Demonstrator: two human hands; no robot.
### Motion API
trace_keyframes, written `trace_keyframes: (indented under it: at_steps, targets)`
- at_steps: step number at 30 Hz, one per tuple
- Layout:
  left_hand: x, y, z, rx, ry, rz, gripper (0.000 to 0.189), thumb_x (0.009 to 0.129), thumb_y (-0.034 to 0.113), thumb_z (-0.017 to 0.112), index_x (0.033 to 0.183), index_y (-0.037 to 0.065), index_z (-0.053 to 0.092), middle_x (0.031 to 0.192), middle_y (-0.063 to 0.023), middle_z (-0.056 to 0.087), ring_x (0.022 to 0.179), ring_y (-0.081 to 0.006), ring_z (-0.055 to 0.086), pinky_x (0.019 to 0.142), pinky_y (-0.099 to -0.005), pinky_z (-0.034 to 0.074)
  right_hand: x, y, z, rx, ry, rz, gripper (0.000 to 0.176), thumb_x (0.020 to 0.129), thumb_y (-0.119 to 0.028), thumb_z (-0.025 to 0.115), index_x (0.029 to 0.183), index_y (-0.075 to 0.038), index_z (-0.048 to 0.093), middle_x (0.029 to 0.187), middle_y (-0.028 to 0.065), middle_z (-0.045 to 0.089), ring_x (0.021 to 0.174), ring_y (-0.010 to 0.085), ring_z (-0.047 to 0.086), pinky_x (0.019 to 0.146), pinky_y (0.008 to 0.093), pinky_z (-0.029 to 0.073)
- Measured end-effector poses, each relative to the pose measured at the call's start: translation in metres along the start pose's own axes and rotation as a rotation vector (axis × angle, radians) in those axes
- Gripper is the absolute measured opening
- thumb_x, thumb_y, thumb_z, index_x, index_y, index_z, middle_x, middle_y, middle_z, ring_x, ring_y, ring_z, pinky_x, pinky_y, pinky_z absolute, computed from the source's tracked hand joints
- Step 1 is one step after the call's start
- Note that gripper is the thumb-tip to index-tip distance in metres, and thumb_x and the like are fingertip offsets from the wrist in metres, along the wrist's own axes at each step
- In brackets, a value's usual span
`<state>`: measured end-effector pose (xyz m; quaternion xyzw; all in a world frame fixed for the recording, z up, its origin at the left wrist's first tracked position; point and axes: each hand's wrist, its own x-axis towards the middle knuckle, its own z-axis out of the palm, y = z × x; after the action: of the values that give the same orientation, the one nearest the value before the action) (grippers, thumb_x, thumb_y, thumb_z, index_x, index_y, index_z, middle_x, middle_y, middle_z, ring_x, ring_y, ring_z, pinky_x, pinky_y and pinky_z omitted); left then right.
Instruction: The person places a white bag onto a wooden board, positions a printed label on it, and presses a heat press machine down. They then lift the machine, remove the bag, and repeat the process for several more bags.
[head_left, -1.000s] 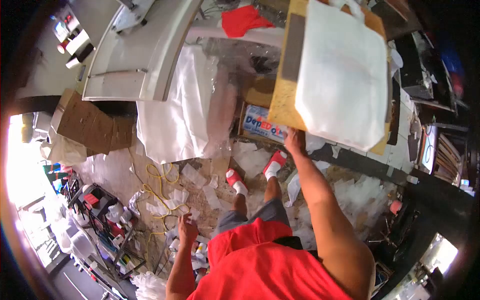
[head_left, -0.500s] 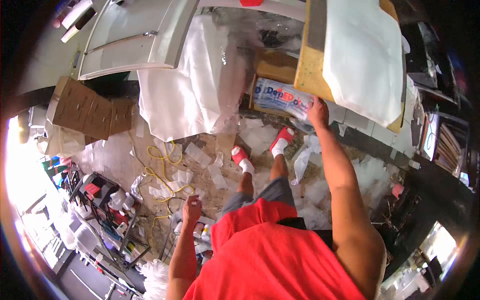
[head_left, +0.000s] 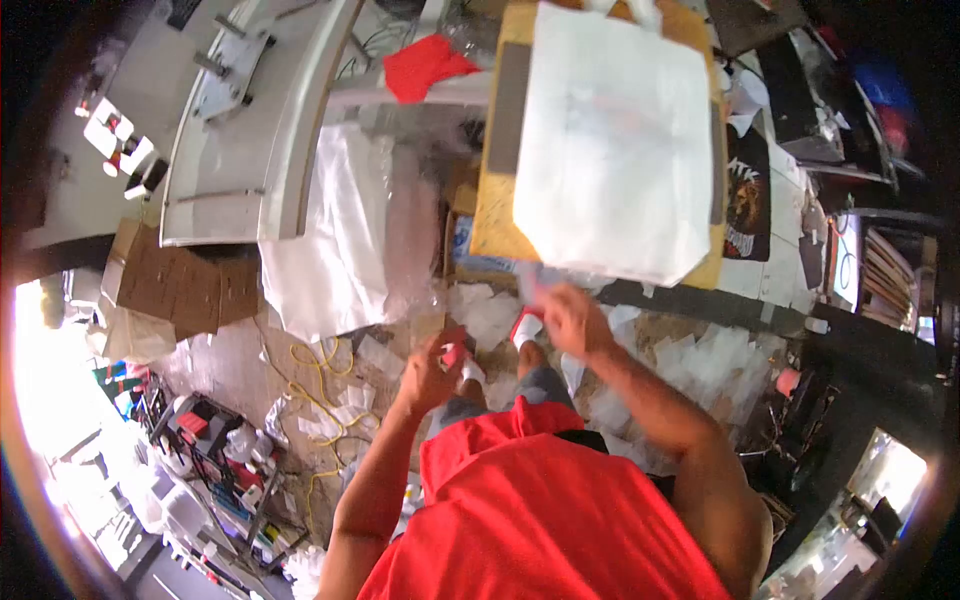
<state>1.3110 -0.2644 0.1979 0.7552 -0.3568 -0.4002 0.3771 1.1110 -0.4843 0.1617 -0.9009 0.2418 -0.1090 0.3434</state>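
My right hand (head_left: 578, 320) is closed, pinching the edge of a translucent printed film (head_left: 530, 284), which is smeared by motion. My left hand (head_left: 432, 372) hangs in front of my body, fingers loosely curled but apart, with nothing visible in it. Beyond my right hand, a white tote bag (head_left: 610, 190) lies flat on a yellowish board (head_left: 493, 225). Under the board's left edge stands a cardboard box (head_left: 460, 195) with printed sheets (head_left: 461, 238) inside, mostly hidden.
A large pale machine part (head_left: 235, 165) stands at upper left, with white sheeting (head_left: 325, 235) hanging beside it. A red cloth (head_left: 425, 68) lies at the back. Yellow cord (head_left: 320, 390) and scraps of film (head_left: 490, 315) litter the floor. A cluttered rack (head_left: 215, 450) stands at left.
My right hand has drawn back from the box towards my body with film in it. My left hand has risen and moved right. The view has shifted, showing more of the tote bag.
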Motion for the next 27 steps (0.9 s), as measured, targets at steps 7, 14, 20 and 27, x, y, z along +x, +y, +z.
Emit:
trace_keyframes:
  at_steps: [7, 14, 20, 27]
  targets:
    - [0.061, 0.171, 0.012, 0.135, -0.367, 0.244, 0.057, 0.08, 0.029, 0.081, 0.128, 0.004, 0.061, 0.112, -0.0205, 0.069, 0.106, -0.0351, 0.067, 0.094, -0.0418, 0.052, 0.007, -0.044, -0.183, 0.384, 0.23, 0.098, 0.01, 0.09, -0.004, 0.063, 0.1, -0.005, 0.064, 0.093, 0.0092, 0.064, 0.079, 0.0191, 0.065, 0.066, 0.0326, 0.053]
    - [0.203, 0.204, 0.017, -0.188, -0.01, 0.008, 0.044, 0.084, 0.023, 0.077, 0.118, -0.001, 0.062, 0.084, -0.0101, 0.071, 0.076, -0.0127, 0.068, 0.068, -0.0329, 0.054, 0.062, 0.077, -0.234, 0.522, 0.69, 0.283, 0.02, 0.098, -0.013, 0.061, 0.113, 0.0, 0.06, 0.099, 0.0062, 0.063, 0.081, 0.0123, 0.063, 0.068, 0.0272, 0.053]
    - [0.302, 0.218, 0.018, -0.005, 0.285, 0.129, 0.042, 0.085, 0.018, 0.073, 0.119, -0.002, 0.062, 0.086, -0.014, 0.074, 0.077, -0.0174, 0.071, 0.069, -0.0322, 0.056, 0.094, 0.107, -0.222, -0.046, 0.891, 0.243, 0.041, 0.086, -0.011, 0.071, 0.123, -0.002, 0.057, 0.122, 0.0186, 0.056, 0.114, 0.0347, 0.054, 0.099, 0.0462, 0.044]
    - [0.322, 0.21, 0.015, 0.332, 0.399, 0.22, 0.051, 0.085, 0.03, 0.07, 0.127, 0.004, 0.059, 0.105, -0.0227, 0.07, 0.101, -0.0391, 0.067, 0.088, -0.0457, 0.052, 0.1, 0.114, -0.201, -0.474, 0.618, 0.034, 0.037, 0.082, -0.014, 0.071, 0.117, -0.006, 0.062, 0.119, 0.0166, 0.058, 0.11, 0.0387, 0.054, 0.097, 0.0491, 0.044]
